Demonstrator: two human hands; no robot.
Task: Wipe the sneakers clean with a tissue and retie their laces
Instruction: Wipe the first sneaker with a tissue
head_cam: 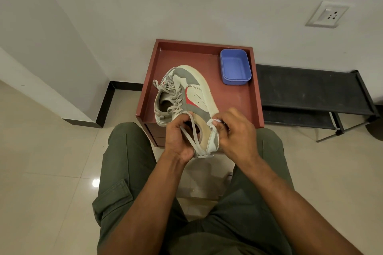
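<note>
A: Sneakers, two in the head view. Where are they?

B: One white, grey and red lace-up sneaker [184, 93] lies on its side on the reddish-brown rimmed wooden table [236, 105], well apart from the fingers. The other white, tan and grey sneaker [207, 136] is held just off the table's near edge, above the lap.

A: And the hands?

B: The left hand [178, 136] grips that sneaker, fingers curled round its opening, a loose grey lace [191, 134] crossing them. The right hand [238, 132] pinches a crumpled white tissue [212, 123] against the sneaker's upper.

A: Anything else?

B: A blue rectangular plastic tub [235, 67] sits in the table's far right corner.
</note>
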